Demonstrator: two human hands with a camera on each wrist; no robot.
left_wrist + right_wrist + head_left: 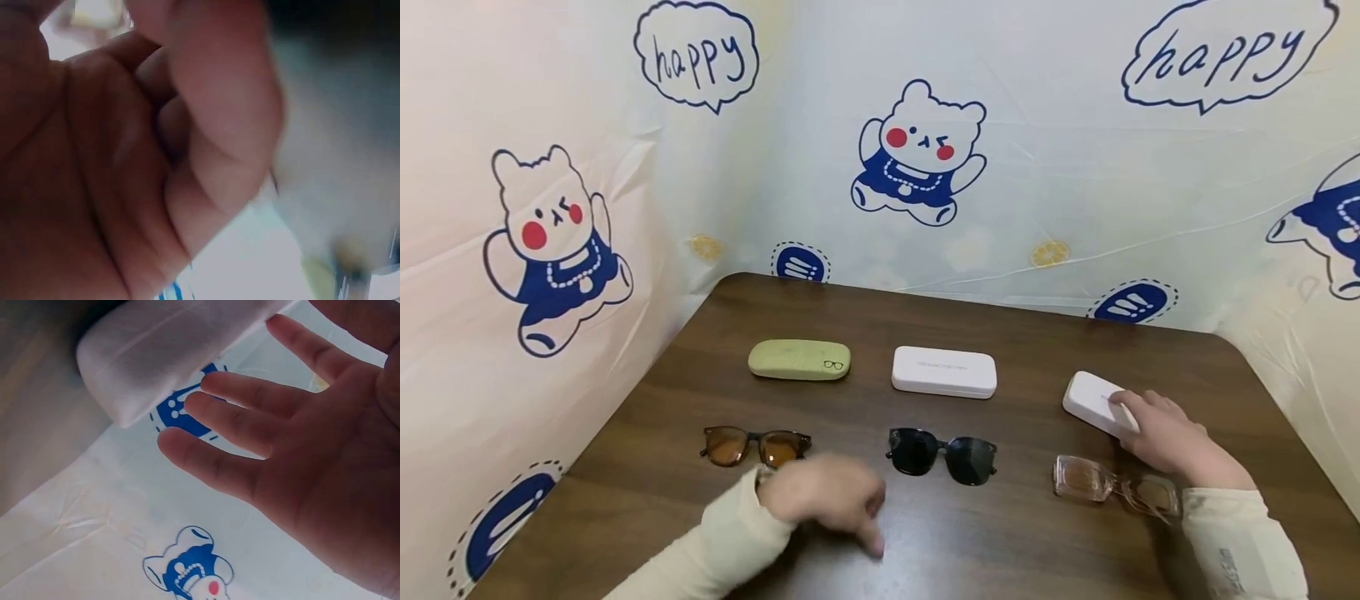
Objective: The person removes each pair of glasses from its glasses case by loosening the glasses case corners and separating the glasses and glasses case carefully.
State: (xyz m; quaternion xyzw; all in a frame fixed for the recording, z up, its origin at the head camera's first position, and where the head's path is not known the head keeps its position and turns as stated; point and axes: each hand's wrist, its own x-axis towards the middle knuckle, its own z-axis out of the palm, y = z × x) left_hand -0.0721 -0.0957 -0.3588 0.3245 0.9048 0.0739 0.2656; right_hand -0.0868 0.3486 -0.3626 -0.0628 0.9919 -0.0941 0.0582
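My right hand [1168, 433] reaches the right-hand white glasses case [1099, 404], one finger on its top near the end. In the right wrist view the fingers are spread and fairly straight, one fingertip right at the edge of the case [162, 350]. Clear-framed glasses [1112, 487] lie just below that hand, partly behind the sleeve. My left hand [831, 496], blurred, hovers over the front of the table, loosely bent with nothing in it. It is near brown-tinted glasses [756, 445] and black sunglasses [942, 456].
A green glasses case [799, 360] and another white glasses case [943, 372] stand in a row behind the glasses. The dark wooden table [1022, 325] is bordered at the back and sides by a printed cloth [1052, 167].
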